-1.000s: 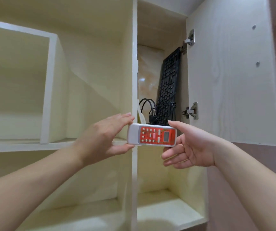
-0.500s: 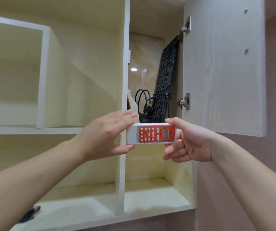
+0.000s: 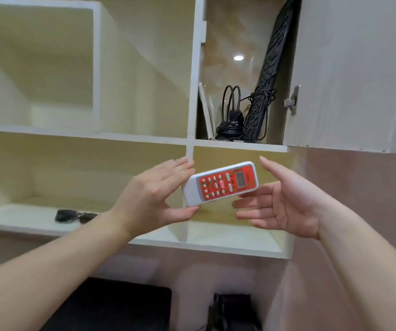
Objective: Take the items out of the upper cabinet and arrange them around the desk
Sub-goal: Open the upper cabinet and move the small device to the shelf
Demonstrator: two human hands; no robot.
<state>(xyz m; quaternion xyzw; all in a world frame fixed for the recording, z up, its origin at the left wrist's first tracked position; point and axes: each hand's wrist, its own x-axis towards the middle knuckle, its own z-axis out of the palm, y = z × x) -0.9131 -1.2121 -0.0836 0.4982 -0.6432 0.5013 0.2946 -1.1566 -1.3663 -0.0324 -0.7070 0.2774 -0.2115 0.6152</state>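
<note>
Barely started: I've got the remote (image 3: 220, 183) out, pinched in my left hand (image 3: 155, 199), right hand (image 3: 285, 201) spread wide beside it; keyboard (image 3: 267, 75), cables (image 3: 231, 113) still in the cabinet (image 3: 349, 68).

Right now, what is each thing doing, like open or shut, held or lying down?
White wooden cabinet door: open.
Red and white remote control: tilted, gripped by the left hand.
Right hand: open, fingers behind the remote's end.
Black keyboard: standing on end, leaning in the upper cabinet.
Black coiled cable: beside the keyboard.
Dark sunglasses: lying on the lower shelf.
</note>
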